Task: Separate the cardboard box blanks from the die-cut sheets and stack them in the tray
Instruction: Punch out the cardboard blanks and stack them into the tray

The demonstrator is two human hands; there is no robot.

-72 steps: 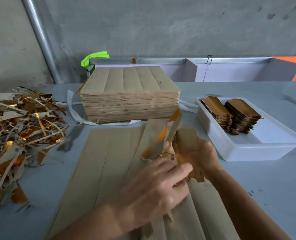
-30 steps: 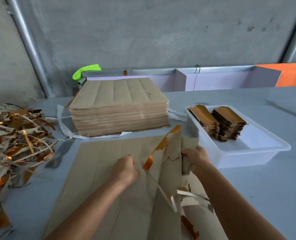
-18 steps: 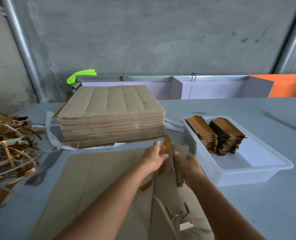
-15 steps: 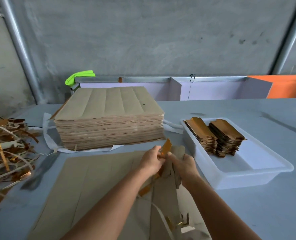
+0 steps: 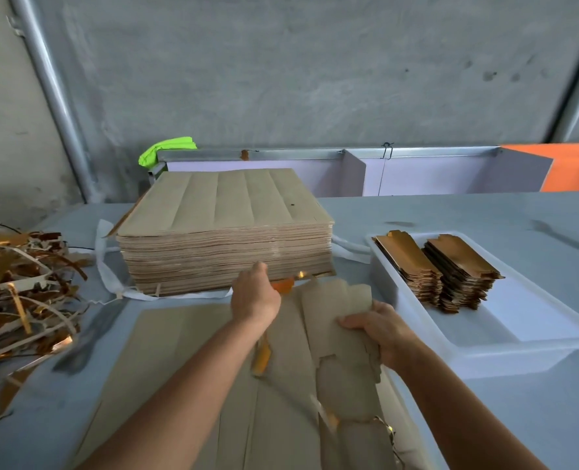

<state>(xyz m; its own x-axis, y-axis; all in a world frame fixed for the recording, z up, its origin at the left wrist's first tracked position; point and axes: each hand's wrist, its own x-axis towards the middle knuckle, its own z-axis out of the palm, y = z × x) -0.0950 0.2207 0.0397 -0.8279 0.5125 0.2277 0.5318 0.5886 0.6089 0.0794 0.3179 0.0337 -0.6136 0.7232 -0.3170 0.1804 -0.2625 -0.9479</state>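
separating step: right hand [image 5: 381, 329] grips a loose blank [image 5: 337, 307]; left hand [image 5: 254, 296] pinches the die-cut sheet [image 5: 186, 351]. next, likely carry the blank rightward into the tray [image 5: 518, 351] beside that grip.

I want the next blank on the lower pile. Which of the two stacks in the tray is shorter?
The left stack, on the side of the white tray toward the big sheet pile; the right stack beside it stands slightly taller.

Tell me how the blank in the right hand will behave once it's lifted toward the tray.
The blank looks thin and light, so it will probably flex. Its notched edges may snag on the die-cut sheet. The right hand grips only one edge, so it may droop.
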